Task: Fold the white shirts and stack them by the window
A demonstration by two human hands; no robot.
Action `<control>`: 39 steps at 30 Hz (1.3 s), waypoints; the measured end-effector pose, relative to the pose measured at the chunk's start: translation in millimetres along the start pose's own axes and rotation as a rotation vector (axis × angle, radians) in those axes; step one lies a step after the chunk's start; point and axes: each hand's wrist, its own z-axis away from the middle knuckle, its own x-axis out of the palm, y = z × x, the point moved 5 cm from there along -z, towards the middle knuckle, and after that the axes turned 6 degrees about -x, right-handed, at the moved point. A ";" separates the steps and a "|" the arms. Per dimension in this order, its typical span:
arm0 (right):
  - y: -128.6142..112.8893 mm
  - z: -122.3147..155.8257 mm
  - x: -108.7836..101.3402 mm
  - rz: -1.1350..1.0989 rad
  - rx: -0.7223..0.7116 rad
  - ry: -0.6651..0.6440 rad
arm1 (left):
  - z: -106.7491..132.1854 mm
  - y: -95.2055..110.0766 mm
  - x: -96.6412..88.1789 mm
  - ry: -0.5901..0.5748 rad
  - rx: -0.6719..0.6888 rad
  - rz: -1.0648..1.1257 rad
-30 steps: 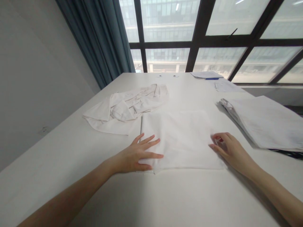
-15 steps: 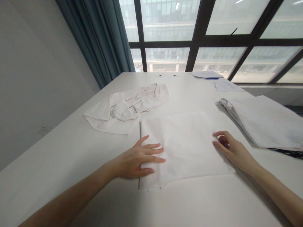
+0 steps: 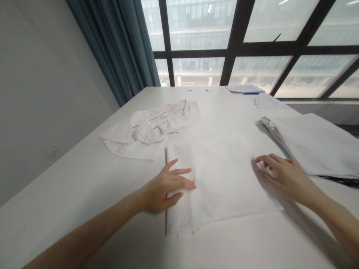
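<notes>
A folded white cloth (image 3: pixel 224 179) lies flat on the white table in front of me. A thin dark line runs along its left edge, and a few loose threads hang from its near edge. My left hand (image 3: pixel 169 185) rests on the left part of the cloth, palm down with fingers spread. At the right edge, my right hand (image 3: pixel 276 172) has its thumb and fingers curled around the cloth's border in a loose pinch. Motion blur softens those fingertips. Beyond my left hand lies a crumpled white cloth (image 3: pixel 151 127).
On the right stands a stack of folded white fabric (image 3: pixel 322 142), with something black under its near edge. Papers (image 3: pixel 244 88) and a blue pen (image 3: pixel 251 93) lie at the far right of the table (image 3: pixel 84 179). A blue curtain (image 3: pixel 120 48) hangs at the back left beside the windows.
The folded cloth's near edge now lies slightly closer to me. My right hand has turned a little, its wrist shifting right. My left hand stays on the cloth, its fingers slightly more bent.
</notes>
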 end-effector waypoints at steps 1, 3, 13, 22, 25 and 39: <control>-3.6 -1.8 -2.6 0.043 -0.037 0.014 | -1.0 0.7 -1.1 0.004 -0.001 -0.016; -14.2 -8.1 -5.1 0.064 -0.127 0.018 | -4.8 -3.0 -3.5 0.017 -0.005 -0.051; -85.8 -84.0 2.3 -0.047 -0.418 -0.048 | -27.8 -127.2 -37.3 0.345 -0.374 0.202; -114.6 -118.3 59.2 -0.020 -0.445 -0.141 | -23.5 -136.0 -29.4 0.359 -0.424 0.567; -112.4 -114.1 68.8 -0.009 -0.444 -0.142 | -23.7 -133.7 -33.9 0.368 -0.414 0.548; -112.5 -110.9 66.1 -0.007 -0.449 -0.125 | -21.8 -143.1 -31.6 0.377 -0.462 0.534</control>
